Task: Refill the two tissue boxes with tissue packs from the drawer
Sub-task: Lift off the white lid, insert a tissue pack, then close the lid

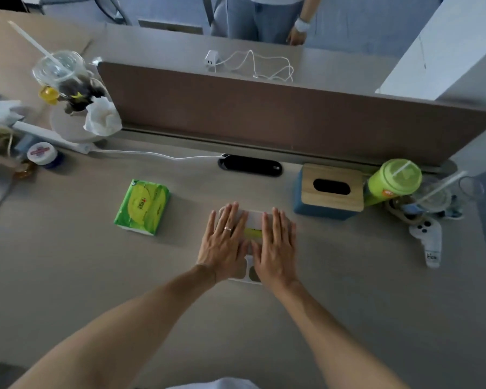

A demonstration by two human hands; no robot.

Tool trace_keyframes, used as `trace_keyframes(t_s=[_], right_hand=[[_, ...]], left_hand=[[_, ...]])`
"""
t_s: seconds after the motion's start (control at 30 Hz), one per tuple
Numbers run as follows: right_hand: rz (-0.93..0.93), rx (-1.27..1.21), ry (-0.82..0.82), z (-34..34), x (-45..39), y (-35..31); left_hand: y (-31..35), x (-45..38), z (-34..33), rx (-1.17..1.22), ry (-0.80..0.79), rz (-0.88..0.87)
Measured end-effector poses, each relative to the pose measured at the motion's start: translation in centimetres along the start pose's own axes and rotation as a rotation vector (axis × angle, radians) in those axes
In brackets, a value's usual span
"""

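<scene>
A white tissue box [253,220] lies on the desk under both my hands, with a green tissue pack showing through its middle. My left hand [225,240] lies flat on its left half, fingers spread. My right hand [275,245] lies flat on its right half. A second green tissue pack [142,206] lies free on the desk to the left. A blue tissue box with a wooden lid [330,190] stands at the right, its slot dark with no tissue showing. The drawer is out of view.
A brown divider panel [264,116] runs along the desk's back. A green cup [393,181], clear cups and a white controller [428,240] crowd the right. Cups, a jar [43,155] and crumpled paper sit at the left. A person stands beyond the divider.
</scene>
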State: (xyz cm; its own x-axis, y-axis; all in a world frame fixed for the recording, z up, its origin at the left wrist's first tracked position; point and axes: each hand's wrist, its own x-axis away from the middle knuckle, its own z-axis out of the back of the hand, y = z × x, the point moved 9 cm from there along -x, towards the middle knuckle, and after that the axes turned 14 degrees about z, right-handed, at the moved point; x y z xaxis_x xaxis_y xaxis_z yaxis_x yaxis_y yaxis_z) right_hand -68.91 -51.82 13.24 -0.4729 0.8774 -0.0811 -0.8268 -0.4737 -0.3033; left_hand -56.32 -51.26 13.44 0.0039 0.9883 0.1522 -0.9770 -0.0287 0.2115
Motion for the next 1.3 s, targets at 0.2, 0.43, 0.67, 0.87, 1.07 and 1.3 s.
trace_keyframes(t_s=[0.2,0.43,0.67,0.87,1.07,1.3], right_hand=[[-0.006,0.045,0.017,-0.2,-0.2,0.0],[-0.003,0.076,0.021,-0.4,-0.1,-0.3],[0.017,0.123,0.036,-1.1,0.1,-0.1],[0.04,0.067,0.071,-0.1,-0.1,-0.2],[0.025,-0.044,0.075,-0.3,0.2,0.5],[-0.408,-0.475,0.17,-0.2,3.8,3.6]], left_hand=[[-0.1,-0.1,-0.1,0.053,0.053,-0.043],[0.3,0.1,-0.1,0.061,0.047,0.012],[0.5,0.2,-0.4,0.068,0.061,0.011],[-0.3,0.1,0.4,0.182,0.131,-0.028],[-0.8,-0.3,0.0,0.274,0.092,0.048],[-4.9,0.4,1.2,0.728,0.029,0.421]])
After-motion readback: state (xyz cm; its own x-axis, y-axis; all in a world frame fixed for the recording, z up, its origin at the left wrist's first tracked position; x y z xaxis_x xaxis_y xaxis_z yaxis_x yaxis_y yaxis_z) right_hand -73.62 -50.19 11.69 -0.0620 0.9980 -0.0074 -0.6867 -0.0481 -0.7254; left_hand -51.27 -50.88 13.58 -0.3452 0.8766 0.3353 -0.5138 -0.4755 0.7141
